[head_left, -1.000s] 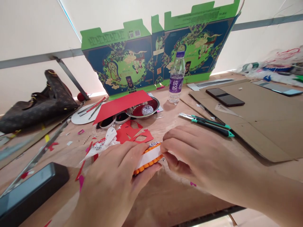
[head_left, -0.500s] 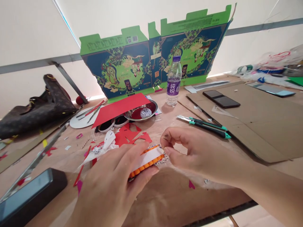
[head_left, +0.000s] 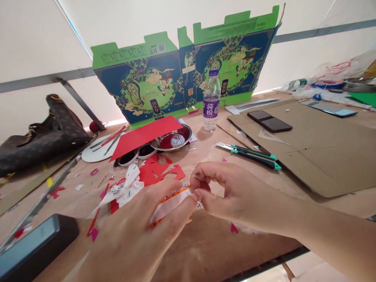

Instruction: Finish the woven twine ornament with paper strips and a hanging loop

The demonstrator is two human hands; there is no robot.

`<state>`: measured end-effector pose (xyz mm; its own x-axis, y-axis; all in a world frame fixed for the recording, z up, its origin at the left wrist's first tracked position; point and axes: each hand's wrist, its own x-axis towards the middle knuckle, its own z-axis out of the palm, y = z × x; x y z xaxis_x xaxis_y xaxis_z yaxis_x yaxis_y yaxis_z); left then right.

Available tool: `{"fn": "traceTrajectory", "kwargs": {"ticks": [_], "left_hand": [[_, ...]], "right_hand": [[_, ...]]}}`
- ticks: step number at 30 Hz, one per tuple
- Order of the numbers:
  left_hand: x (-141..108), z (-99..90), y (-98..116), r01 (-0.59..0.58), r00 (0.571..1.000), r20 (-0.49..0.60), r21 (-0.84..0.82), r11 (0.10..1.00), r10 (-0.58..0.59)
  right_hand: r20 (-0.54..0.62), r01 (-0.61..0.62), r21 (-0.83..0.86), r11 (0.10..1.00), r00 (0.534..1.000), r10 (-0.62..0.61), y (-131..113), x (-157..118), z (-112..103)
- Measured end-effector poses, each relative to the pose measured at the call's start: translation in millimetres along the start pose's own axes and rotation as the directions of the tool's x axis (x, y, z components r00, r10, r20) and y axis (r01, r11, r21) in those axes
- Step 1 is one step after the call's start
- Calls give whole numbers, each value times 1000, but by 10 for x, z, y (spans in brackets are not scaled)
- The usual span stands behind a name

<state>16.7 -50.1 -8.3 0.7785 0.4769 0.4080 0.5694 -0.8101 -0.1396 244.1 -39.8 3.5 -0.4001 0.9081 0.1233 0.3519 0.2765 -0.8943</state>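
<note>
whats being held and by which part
The left hand holds the orange-edged white piece by its long edges. The right hand is at its right end; whether it grips there cannot be told.

Ahead of you stands a pale wall, crossed by a gray rail with a slanting strut. A bluish slit brightens your upper left; a wooden table spreads before you.

Behind the held piece, a ball lies in a bowl, left of a bottle; to the right, a phone lies on cardboard.
</note>
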Motion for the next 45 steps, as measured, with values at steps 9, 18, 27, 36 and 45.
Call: {"fn": "traceTrajectory", "kwargs": {"ticks": [9,18,27,36,45], "left_hand": [[-14,4,-15,-23,998,55,18,1000,22],[-33,-31,-72,30,999,21,26,999,-31],[90,-100,-38,130,991,-17,-92,987,-132],[181,-113,-89,190,972,-76,-286,939,-220],[190,-74,-133,229,963,-67,-307,924,-261]], "right_hand": [[28,30,34,999,999,-31,37,-33,1],[120,-63,149,987,992,45,63,-26,-57],[39,-45,276,960,999,35,69,66,-153],[35,104,-68,992,994,-102,39,4,-178],[9,113,-116,987,994,-113,18,4,-195]]}}
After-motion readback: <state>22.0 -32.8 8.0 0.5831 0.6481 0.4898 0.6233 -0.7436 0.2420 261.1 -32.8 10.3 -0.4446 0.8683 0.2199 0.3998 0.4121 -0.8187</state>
